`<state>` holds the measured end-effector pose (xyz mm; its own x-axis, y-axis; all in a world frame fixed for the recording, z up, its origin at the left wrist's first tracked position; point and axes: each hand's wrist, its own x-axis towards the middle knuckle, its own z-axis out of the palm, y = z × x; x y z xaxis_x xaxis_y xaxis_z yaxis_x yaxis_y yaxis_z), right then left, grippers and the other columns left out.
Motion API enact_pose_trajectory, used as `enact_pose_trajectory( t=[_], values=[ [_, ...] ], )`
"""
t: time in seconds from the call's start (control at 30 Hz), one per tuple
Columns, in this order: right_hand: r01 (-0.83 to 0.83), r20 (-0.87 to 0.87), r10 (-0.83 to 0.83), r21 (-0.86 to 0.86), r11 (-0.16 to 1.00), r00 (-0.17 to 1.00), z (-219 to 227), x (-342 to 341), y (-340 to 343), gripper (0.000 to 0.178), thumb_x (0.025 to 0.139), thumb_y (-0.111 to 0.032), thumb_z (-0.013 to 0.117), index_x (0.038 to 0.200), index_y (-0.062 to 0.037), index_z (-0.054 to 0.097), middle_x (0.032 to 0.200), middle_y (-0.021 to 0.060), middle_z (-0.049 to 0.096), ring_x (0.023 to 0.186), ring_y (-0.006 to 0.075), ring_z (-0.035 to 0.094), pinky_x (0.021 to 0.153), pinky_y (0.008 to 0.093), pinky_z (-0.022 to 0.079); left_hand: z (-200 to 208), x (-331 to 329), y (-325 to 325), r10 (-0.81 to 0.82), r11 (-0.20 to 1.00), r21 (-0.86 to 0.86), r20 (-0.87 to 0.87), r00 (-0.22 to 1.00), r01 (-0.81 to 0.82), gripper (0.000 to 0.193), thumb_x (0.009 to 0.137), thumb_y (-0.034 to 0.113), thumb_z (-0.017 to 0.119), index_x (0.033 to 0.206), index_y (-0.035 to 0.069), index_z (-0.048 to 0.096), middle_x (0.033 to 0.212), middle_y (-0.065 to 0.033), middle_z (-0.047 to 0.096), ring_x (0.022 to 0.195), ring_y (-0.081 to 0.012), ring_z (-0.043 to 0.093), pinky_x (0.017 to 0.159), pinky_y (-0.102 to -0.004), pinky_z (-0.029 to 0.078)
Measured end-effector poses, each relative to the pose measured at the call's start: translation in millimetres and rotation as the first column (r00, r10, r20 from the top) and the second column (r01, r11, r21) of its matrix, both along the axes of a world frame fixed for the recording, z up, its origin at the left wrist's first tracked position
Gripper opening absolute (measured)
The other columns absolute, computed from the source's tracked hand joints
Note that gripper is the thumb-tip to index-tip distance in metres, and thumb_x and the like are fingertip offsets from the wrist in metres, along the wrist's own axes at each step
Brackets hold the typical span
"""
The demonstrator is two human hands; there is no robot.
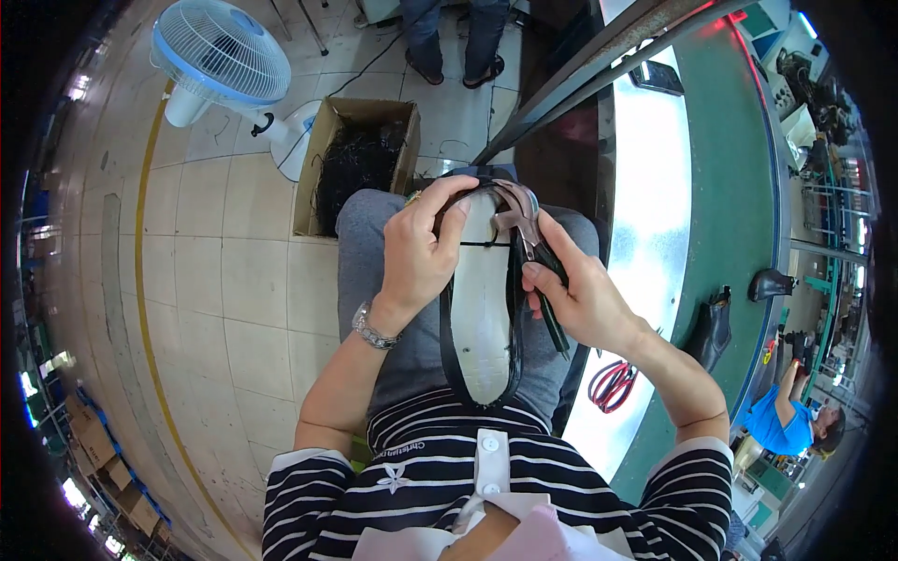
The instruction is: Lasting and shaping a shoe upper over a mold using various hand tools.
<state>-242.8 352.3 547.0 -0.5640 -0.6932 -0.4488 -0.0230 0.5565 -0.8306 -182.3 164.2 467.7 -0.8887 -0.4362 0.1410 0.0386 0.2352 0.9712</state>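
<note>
A shoe on its last [481, 313] lies across my lap, its pale sole side up and black upper material round the edge. A thin black cord crosses the sole near the far end. My left hand [418, 248] grips the far left edge of the shoe, with its thumb and fingers pressed on the black material. In my right hand [585, 294] are metal lasting pincers [526, 222] with dark handles. Their curved jaws are at the far end of the shoe, beside my left fingertips. Whether the jaws bite the material I cannot tell.
A cardboard box [410, 150] of black scraps and a standing fan [223, 54] are on the floor at the far left. On my right run a shiny metal ledge [650, 192] and a green conveyor [725, 187] with a black boot [713, 329]. Red cords [613, 385] lie near my right forearm.
</note>
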Motion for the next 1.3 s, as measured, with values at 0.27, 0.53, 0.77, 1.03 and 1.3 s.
enact_pose_trajectory(
  t=[0.27, 0.53, 0.77, 1.03, 1.3],
  values=[
    [-0.225, -0.441, 0.285, 0.183, 0.957, 0.851, 52, -26, -4, 0.06, 0.094, -0.005, 0.053, 0.147, -0.0079, 0.025, 0.08, 0.0216, 0.066, 0.069, 0.0335, 0.069, 0.064, 0.0393, 0.055, -9, 3, -16, -0.139, 0.935, -0.338, -0.063, 0.988, 0.11, 0.02, 0.088, 0.003, 0.059, 0.106, 0.004, 0.066, 0.11, -0.0186, 0.067, 0.086, -0.0316, 0.069, 0.075, -0.0348, 0.054],
    [-0.216, -0.515, 0.491, 0.503, 0.837, 0.702, 18, -20, -24, 0.065, 0.093, -0.011, 0.055, 0.15, -0.0118, 0.023, 0.066, 0.018, 0.063, 0.052, 0.0327, 0.062, 0.049, 0.0413, 0.05, -12, -1, -19, -0.207, 0.928, -0.332, -0.08, 0.975, 0.17, 0.018, 0.089, 0.001, 0.057, 0.106, 0.002, 0.064, 0.11, -0.0166, 0.067, 0.086, -0.0303, 0.069, 0.075, -0.0339, 0.053],
    [0.006, -0.664, 0.165, 0.247, 0.969, 0.729, 3, -14, -20, 0.065, 0.089, -0.008, 0.058, 0.147, -0.0107, 0.028, 0.082, 0.0249, 0.065, 0.068, 0.0392, 0.066, 0.064, 0.0465, 0.054, -8, -1, -17, -0.208, 0.94, -0.285, -0.048, 0.977, 0.186, 0.016, 0.092, 0.001, 0.054, 0.105, 0.0, 0.063, 0.114, -0.0148, 0.067, 0.082, -0.0219, 0.069, 0.072, -0.0288, 0.051],
    [0.021, -0.771, -0.09, -0.099, 0.995, 0.63, 14, -13, -28, 0.073, 0.092, -0.012, 0.057, 0.152, -0.012, 0.016, 0.061, 0.016, 0.062, 0.052, 0.0315, 0.063, 0.047, 0.0412, 0.05, -7, 0, -20, -0.199, 0.948, -0.264, -0.057, 0.978, 0.178, 0.013, 0.091, -0.001, 0.055, 0.102, 0.0, 0.061, 0.111, -0.0121, 0.069, 0.08, -0.0166, 0.066, 0.071, -0.0258, 0.049],
    [-0.149, -0.754, 0.198, 0.133, 0.98, 0.626, 13, -18, -25, 0.071, 0.092, -0.013, 0.056, 0.152, -0.0191, 0.018, 0.061, 0.0153, 0.061, 0.05, 0.029, 0.062, 0.046, 0.0401, 0.049, -8, 5, -22, -0.188, 0.981, -0.049, 0.029, 0.982, 0.189, 0.028, 0.094, 0.014, 0.059, 0.115, 0.001, 0.045, 0.109, -0.0154, 0.069, 0.096, -0.0218, 0.069, 0.073, -0.0286, 0.051]
  ],
)
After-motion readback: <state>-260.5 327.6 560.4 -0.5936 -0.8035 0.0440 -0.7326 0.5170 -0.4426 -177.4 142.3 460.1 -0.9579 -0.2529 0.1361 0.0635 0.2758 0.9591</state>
